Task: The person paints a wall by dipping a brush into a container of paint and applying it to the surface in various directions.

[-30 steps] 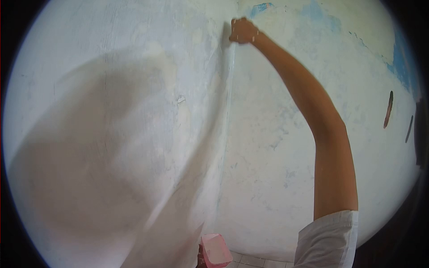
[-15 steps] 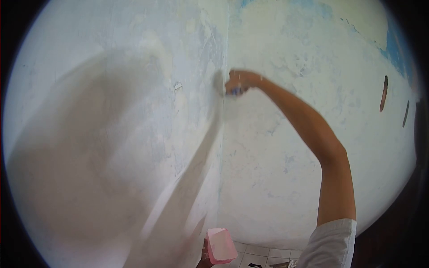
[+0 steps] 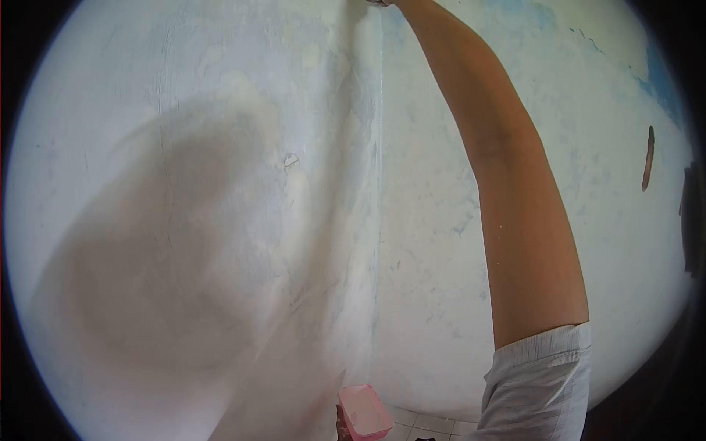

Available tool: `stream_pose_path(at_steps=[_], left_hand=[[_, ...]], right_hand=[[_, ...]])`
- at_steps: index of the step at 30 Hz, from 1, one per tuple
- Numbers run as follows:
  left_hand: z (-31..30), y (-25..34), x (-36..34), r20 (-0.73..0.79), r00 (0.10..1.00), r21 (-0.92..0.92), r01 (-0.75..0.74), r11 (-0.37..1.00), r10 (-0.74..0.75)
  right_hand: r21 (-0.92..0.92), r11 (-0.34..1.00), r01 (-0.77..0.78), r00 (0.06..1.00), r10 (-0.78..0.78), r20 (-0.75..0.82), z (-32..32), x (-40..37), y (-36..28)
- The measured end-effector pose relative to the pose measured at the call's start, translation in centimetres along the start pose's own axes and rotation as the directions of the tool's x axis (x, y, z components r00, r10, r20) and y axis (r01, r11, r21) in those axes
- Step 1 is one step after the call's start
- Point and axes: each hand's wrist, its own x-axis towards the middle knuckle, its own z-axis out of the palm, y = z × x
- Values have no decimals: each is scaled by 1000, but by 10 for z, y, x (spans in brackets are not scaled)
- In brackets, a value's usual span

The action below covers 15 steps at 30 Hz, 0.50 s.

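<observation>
While your right hand (image 3: 380,3) is up by the corner (image 3: 380,147), cut off by the top edge of the view, you can't tell from here how its fingers stand or what they grip. Low down, your left hand (image 3: 342,428) has its partly hidden fingers clamped on the tub (image 3: 373,434), which lies just to their right. Its open top, showing pale filling (image 3: 362,409), faces up towards you, with the long axis slanting from upper left to lower right. Tiles (image 3: 432,423) show right of those fingers, past the tub.
</observation>
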Motion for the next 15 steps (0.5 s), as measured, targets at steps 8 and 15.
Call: stream_pose_path(at_steps=[8,15], left_hand=[[-13,-14,6,24,1000,-14,-12,1000,13],[0,-30,-9,29,1000,-42,5,999,-4]], right_hand=[[9,996,91,800,-79,595,-63,-122,-23],[139,988,68,451,-155,879,-142,-274,-61]])
